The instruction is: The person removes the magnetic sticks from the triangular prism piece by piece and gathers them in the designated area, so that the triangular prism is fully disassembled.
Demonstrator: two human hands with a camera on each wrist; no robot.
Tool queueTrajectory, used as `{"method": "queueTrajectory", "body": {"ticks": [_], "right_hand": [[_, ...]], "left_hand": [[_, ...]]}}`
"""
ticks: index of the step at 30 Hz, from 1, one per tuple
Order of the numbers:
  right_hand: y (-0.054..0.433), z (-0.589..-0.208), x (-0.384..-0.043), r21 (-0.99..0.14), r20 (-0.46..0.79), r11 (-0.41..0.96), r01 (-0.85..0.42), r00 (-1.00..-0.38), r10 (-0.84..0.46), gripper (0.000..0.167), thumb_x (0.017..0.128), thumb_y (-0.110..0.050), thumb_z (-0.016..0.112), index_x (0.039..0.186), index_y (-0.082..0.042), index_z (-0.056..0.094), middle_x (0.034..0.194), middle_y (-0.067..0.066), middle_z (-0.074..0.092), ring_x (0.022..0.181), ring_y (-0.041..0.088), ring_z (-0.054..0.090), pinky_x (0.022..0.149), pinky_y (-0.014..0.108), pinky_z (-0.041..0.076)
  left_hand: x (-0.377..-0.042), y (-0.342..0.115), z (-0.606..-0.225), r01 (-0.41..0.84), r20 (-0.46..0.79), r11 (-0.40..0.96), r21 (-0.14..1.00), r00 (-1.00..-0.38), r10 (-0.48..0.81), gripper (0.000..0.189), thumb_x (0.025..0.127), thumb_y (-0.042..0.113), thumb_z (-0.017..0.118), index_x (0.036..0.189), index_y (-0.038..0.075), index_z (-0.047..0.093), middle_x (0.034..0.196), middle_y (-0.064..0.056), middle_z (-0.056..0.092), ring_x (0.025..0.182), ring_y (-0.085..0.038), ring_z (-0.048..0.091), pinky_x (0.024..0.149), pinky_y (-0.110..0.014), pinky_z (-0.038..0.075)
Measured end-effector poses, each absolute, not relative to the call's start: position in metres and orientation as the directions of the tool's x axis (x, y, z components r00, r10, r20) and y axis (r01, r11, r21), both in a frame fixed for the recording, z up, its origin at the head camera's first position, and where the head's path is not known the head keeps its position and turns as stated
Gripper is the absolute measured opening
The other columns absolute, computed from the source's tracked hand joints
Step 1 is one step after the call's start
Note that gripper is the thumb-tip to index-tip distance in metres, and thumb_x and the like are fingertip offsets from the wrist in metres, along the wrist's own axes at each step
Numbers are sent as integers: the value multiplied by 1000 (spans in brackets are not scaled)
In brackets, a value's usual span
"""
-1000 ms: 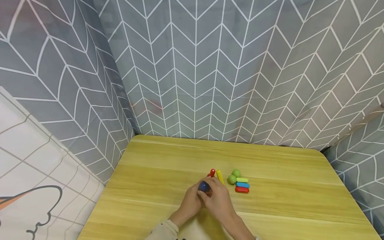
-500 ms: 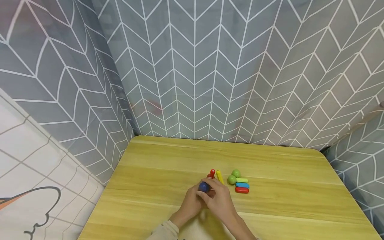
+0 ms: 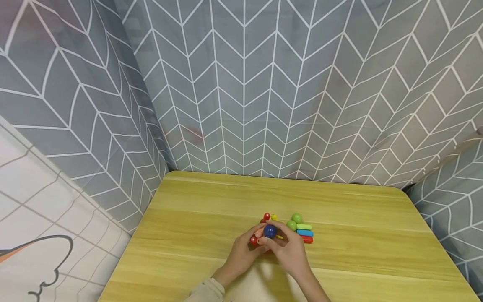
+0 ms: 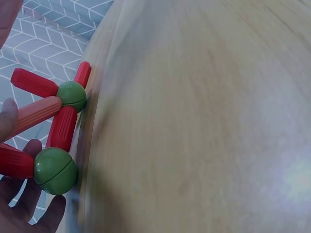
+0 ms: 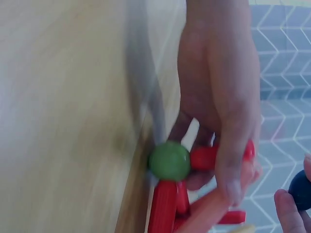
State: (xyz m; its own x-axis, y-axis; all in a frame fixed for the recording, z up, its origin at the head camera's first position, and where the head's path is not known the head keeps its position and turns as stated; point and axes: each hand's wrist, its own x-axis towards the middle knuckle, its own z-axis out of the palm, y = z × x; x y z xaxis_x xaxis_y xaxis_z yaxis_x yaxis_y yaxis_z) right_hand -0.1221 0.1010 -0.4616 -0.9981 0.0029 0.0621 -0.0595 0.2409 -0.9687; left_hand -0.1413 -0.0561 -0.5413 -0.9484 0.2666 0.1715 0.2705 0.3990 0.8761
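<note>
My left hand (image 3: 239,253) grips a built frame of red rods (image 4: 63,128), salmon-coloured rods (image 4: 39,114) and green balls (image 4: 55,171). In the right wrist view its thumb lies along a salmon rod (image 5: 209,208), its fingers around a red rod (image 5: 203,158) beside a green ball (image 5: 169,161). My right hand (image 3: 292,251) pinches a dark blue ball (image 3: 269,231) between thumb and fingers, close over the frame in the head view. Red rod ends (image 3: 253,240) show between the hands; the frame's green balls are hidden there.
Right of the hands lie two loose green balls (image 3: 297,218), a lime rod (image 3: 304,227), a blue rod (image 3: 305,233) and a red rod (image 3: 307,239). A yellow rod (image 3: 274,217) is partly covered by my right hand. Patterned curtains (image 3: 245,92) surround the wooden table (image 3: 211,201).
My right hand has shifted right and slightly away with the blue ball, partly covering the yellow rod and loose red rod. Red and salmon rods now show in my left hand.
</note>
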Motion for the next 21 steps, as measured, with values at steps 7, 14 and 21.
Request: {"method": "queueTrajectory", "body": {"ticks": [7,14,21], "right_hand": [[127,-462,-127,-970,47,243,-8,-987,153,44,83,-5,80,124,-6,62,120,15,70,101,8,66,86,13,54],[153,-472,-137,-961,70,277,-2,-970,234,43,83,-1,79,124,-3,65,123,18,68,97,-5,63,83,10,55],[178,-488,-146,-941,-24,316,122,-955,297,47,87,-8,77,132,-9,65,135,17,65,102,-5,63,77,8,53]], "left_hand": [[-140,-55,-538,187,93,377,907,-963,254,61,91,40,72,146,25,52,148,-7,57,136,-32,54,112,-59,42],[-139,-56,-536,173,81,367,914,-964,252,61,90,41,72,146,25,52,150,-8,55,137,-35,53,113,-60,41],[-140,-56,-538,168,76,371,913,-965,252,62,89,41,73,146,27,52,150,-7,55,137,-35,53,113,-60,41]]}}
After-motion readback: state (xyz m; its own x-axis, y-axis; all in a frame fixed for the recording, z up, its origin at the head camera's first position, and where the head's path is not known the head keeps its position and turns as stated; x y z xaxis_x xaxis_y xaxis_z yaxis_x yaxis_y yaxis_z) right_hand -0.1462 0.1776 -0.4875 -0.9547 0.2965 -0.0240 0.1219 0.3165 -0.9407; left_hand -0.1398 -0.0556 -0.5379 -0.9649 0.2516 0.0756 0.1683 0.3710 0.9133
